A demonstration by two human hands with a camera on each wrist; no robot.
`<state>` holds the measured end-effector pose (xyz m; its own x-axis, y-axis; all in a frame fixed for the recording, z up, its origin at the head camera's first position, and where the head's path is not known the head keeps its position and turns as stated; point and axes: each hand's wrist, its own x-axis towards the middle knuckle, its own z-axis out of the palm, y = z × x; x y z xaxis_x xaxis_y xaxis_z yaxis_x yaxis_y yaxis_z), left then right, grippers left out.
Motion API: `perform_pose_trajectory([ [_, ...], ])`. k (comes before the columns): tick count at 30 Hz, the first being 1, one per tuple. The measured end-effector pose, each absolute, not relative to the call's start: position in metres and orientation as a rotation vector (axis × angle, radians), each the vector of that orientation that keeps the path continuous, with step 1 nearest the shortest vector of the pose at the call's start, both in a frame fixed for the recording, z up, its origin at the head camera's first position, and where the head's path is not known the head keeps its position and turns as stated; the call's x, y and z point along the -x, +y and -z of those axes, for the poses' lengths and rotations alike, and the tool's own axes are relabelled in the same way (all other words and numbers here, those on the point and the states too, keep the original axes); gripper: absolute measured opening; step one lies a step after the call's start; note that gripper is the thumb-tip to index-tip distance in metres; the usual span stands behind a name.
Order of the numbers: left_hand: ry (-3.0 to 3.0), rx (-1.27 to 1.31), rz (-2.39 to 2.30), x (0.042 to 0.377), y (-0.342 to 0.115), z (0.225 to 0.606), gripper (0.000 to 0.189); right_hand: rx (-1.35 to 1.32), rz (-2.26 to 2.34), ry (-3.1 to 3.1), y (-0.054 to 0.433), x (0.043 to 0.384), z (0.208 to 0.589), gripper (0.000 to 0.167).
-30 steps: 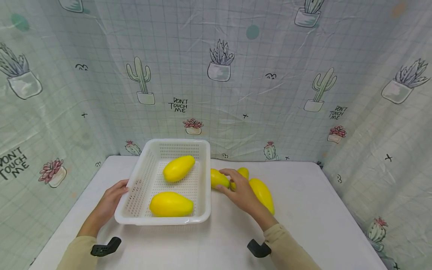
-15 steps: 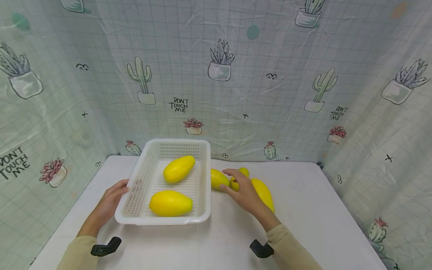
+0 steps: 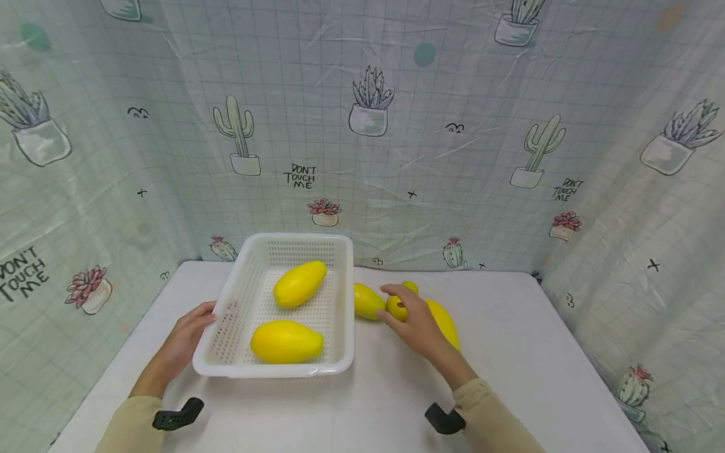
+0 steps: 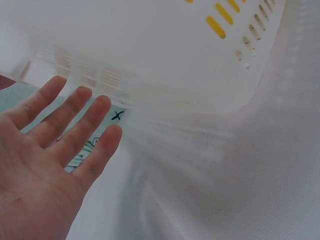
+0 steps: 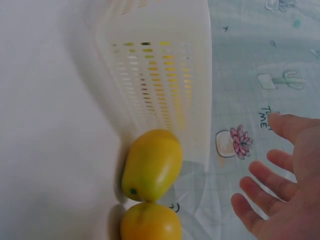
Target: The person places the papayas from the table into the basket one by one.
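A white perforated plastic basket (image 3: 349, 302) stands on the table at the left. Inside lie two yellow mango-like fruits, one at the back (image 3: 299, 284) and one at the front (image 3: 286, 341). My left hand (image 3: 184, 336) touches the basket's left side; in the left wrist view its fingers (image 4: 75, 125) stretch straight along the wall. My right hand (image 3: 418, 323) hovers with parted fingers, holding nothing. Under and beside it are a yellow-green mango-like fruit (image 3: 368, 302) next to the basket, a rounder yellow one (image 3: 396, 307), and a bigger one (image 3: 445, 324) partly hidden by the hand.
Another yellow fruit (image 3: 410, 287) shows behind the right hand's fingers. The white table (image 3: 510, 352) extends to the right and front. A cactus-print curtain (image 3: 419, 157) hangs along the back and both sides.
My right hand has drifted slightly right, away from the fruit beside the basket, which now shows more. My left hand and the basket stay in place.
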<state>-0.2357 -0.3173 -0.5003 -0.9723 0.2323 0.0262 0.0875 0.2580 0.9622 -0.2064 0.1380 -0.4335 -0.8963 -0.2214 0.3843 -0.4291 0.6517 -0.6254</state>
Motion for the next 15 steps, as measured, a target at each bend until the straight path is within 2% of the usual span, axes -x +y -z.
perform_pose_trajectory([
  [15,2.395,-0.312,-1.809,0.2362,-0.3177,0.5008,0.054,-0.455,-1.122,-2.645,0.1472,0.2060,0.4377,0.045],
])
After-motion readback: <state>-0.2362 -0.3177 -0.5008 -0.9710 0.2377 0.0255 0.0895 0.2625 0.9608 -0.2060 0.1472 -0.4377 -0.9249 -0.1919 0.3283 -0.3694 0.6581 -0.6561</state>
